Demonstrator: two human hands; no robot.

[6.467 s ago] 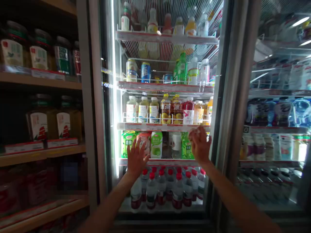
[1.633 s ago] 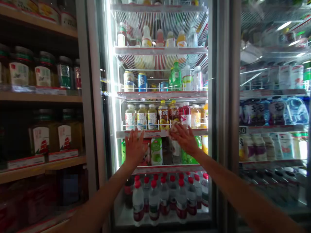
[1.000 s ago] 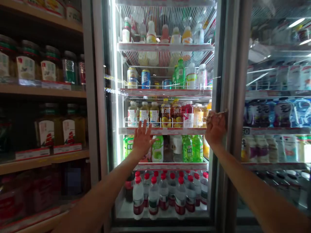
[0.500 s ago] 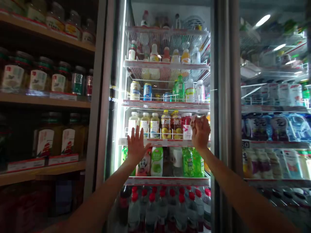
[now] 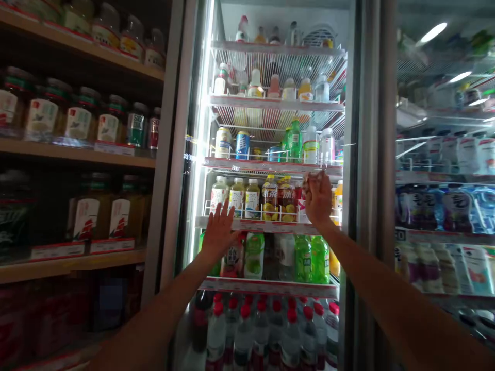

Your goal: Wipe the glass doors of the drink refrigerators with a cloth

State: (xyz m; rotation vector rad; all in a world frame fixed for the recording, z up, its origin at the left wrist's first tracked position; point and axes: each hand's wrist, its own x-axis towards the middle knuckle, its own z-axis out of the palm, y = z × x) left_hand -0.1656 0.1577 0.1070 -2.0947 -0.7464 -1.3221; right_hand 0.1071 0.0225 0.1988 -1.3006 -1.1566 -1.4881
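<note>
Both arms reach toward a lit drinks cooler with wire shelves (image 5: pixel 276 104). My left hand (image 5: pixel 219 233) has its fingers spread in front of the white-capped tea bottles (image 5: pixel 237 198) at the fourth shelf's left end, with nothing in it. My right hand (image 5: pixel 318 198) is raised at the right end of that shelf, its fingers bent around a small brownish thing I cannot make out. Yellow-capped brown bottles (image 5: pixel 269 198) stand between the hands. Below are a green-labelled bottle (image 5: pixel 254 255) and green bottles (image 5: pixel 303 257). Whether either hand touches anything is unclear.
Dark wooden shelves (image 5: pixel 77 153) with jars (image 5: pixel 79 116) stand at the left, beyond a metal frame (image 5: pixel 169 129). Red-capped bottles (image 5: pixel 243 335) fill the cooler's bottom. Another glass-fronted cooler holds dark-labelled bottles (image 5: pixel 456 208) at the right, behind a metal post (image 5: pixel 369 154).
The view has shifted so that the shelves and cooler appear further right. My right hand is slightly higher against the shelf, and my left hand's fingers lean more to the right.
</note>
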